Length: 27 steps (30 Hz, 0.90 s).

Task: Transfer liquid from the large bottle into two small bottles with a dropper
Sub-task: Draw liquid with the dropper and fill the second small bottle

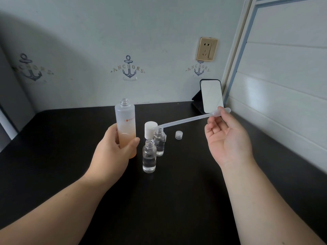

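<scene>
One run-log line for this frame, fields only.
left hand: holds large bottle, uncapped | right hand: pinches dropper bulb | tip: at far small bottle mouth | near small bottle: open

I see a dark table (177, 200) carrying two small bottles (149, 156) (uncapped), a white cap (150, 129) at 12 o'clock, a clear cap (178, 135) at 2.
</scene>
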Available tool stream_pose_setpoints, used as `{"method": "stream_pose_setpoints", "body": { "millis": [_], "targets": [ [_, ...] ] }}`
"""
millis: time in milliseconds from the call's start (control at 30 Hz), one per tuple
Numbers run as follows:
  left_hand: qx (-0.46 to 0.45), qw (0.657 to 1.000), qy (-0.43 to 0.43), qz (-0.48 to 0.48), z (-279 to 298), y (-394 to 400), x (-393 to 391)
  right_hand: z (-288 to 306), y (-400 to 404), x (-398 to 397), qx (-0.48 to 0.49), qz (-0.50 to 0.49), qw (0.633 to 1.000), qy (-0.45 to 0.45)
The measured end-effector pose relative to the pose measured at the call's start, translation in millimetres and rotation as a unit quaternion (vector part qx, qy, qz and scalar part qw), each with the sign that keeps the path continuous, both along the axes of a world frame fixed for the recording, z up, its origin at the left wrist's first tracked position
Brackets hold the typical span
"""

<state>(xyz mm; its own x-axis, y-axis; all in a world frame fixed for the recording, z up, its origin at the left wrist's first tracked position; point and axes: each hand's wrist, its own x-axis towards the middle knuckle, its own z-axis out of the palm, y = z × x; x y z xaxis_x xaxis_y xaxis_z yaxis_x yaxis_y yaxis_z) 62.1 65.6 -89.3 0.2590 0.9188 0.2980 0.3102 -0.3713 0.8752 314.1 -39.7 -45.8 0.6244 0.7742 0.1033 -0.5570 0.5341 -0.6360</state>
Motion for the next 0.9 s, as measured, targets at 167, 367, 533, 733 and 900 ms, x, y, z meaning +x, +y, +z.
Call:
{"method": "stream_pose_setpoints", "body": {
  "millis": [167,367,533,733,900],
  "targets": [
    [0.005,1.000,-0.016,0.012,2,-2,0,0,0,0,0.006,-0.001,1.000,0.010],
    [0.038,0.999,-0.010,0.001,10,-10,-2,2,-1,0,0.029,0.000,0.999,0.025],
    [0.060,0.998,0.003,0.007,8,-10,-2,2,-1,0,0.034,-0.006,0.999,0.018],
    [0.072,0.997,0.020,0.015,9,-10,-2,4,-2,1,0.037,-0.016,0.999,0.032],
    [0.079,0.996,0.026,0.021,6,-6,-2,5,-3,0,0.033,-0.022,0.999,0.013]
  ]
}}
